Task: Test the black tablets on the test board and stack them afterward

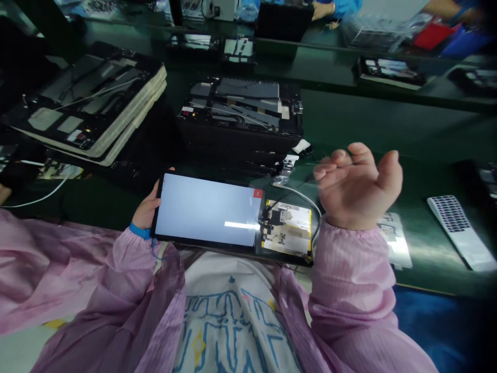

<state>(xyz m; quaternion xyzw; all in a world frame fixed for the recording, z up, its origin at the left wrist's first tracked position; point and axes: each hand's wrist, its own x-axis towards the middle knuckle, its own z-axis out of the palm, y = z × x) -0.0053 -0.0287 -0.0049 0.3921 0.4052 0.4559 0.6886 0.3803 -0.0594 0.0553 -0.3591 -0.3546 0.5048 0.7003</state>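
Observation:
My left hand [148, 207], with a blue band at its wrist, is closed around the left edge of a tablet screen [207, 210]. The screen is lit pale white, with a small red mark in its upper right corner. At its right end it meets a circuit board with battery packs [288, 228], edged in yellow tape. A white cable [306, 196] curves round that board. Raised palm up on the right, my right hand [355, 184] has its fingers loosely curled and apart, and nothing shows in it.
Behind the screen stands a stack of opened tablet bodies [240, 111]; another stack [89, 98] is at the left. At right lie a silvery part [394, 238] and a white strip with dark cells [460, 228]. Across the bench, a co-worker's hand [323, 10] touches a dark box.

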